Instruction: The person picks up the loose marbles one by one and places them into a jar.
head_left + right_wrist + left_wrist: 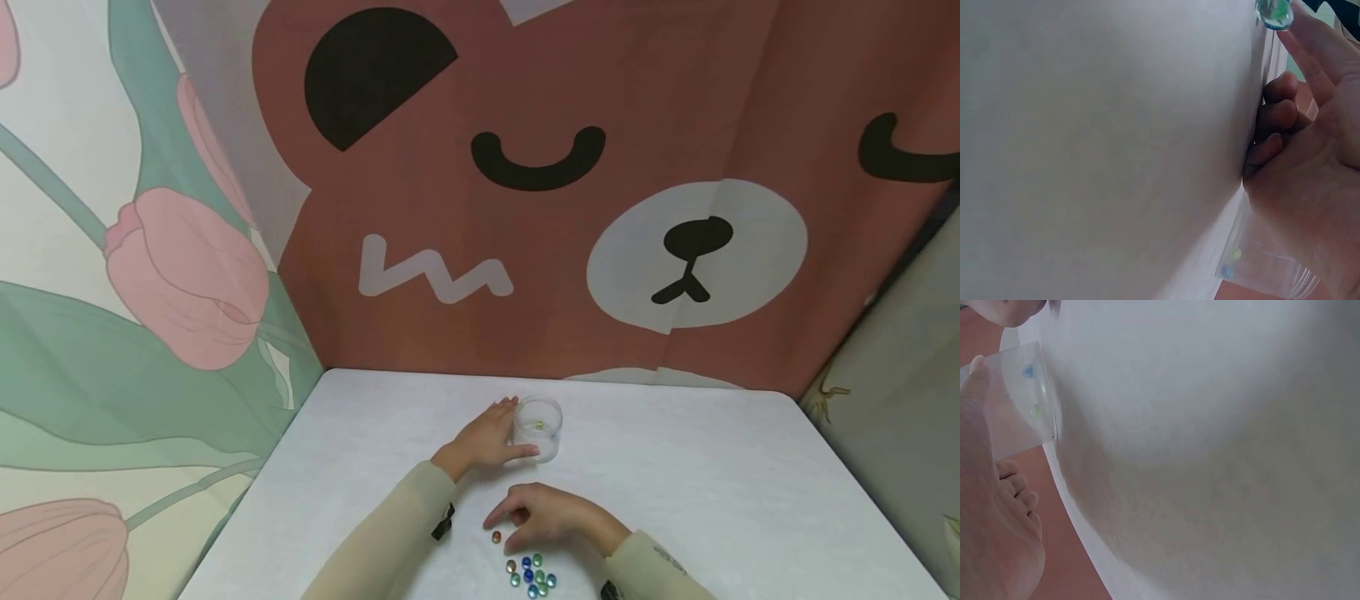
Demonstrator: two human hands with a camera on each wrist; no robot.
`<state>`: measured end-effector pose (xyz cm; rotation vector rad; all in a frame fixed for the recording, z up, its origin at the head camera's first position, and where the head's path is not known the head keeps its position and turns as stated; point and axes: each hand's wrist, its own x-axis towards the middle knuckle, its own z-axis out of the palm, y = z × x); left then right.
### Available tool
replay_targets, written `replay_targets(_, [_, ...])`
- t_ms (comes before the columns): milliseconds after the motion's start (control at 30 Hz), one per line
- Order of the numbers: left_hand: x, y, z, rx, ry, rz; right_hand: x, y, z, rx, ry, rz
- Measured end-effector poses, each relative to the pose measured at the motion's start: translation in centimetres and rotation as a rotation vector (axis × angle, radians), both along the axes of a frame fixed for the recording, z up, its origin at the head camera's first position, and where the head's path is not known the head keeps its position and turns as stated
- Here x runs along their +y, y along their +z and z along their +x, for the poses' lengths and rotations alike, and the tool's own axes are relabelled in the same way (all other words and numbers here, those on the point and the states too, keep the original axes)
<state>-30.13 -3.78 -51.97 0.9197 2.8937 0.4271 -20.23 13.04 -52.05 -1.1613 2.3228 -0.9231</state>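
On the white table, my left hand (486, 437) holds a clear plastic cup (550, 446) from its left side. The thumb lies along the near wall and the other fingers are toward the far side. A yellow-green marble (1036, 411) and a blue marble (1027, 371) show inside the cup in the left wrist view. My right hand (551, 515) is low over the table, its thumb and index finger spread on either side of an orange-brown glass marble (497, 537). In the right wrist view, a clear marble with a green swirl (1275, 14) appears by the fingertips; its other fingers are curled.
Several blue, green and brown marbles (528, 576) lie in a loose cluster on the table (675, 467), just below the right hand. Behind the table's far edge hangs a brown bear-print cloth (547, 233). A tulip-print cloth (187, 283) hangs at the left.
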Motion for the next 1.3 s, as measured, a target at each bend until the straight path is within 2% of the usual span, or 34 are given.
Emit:
replay_targets(133, [-0.1,-0.1,-0.1,-0.001,-0.004,0.011,-0.2,-0.2,-0.1,0.018,0.0,0.029])
replay_targets(300, [0.0,-0.1,0.0,0.001,0.001,0.008,-0.4,0.0,-0.1,-0.003,-0.028,0.052])
replay_targets(800, [0.1,0.2,0.2,-0.001,0.014,-0.011,-1.0,0.3,0.4,-0.054,-0.084,0.035])
replay_targets(1000, [0.1,0.2,0.2,0.004,0.01,-0.012,-1.1,0.3,0.4,-0.028,-0.072,0.02])
replay_targets(1300, [0.1,0.3,0.3,0.0,0.013,-0.009,-1.1,0.3,0.3,-0.05,-0.073,-0.008])
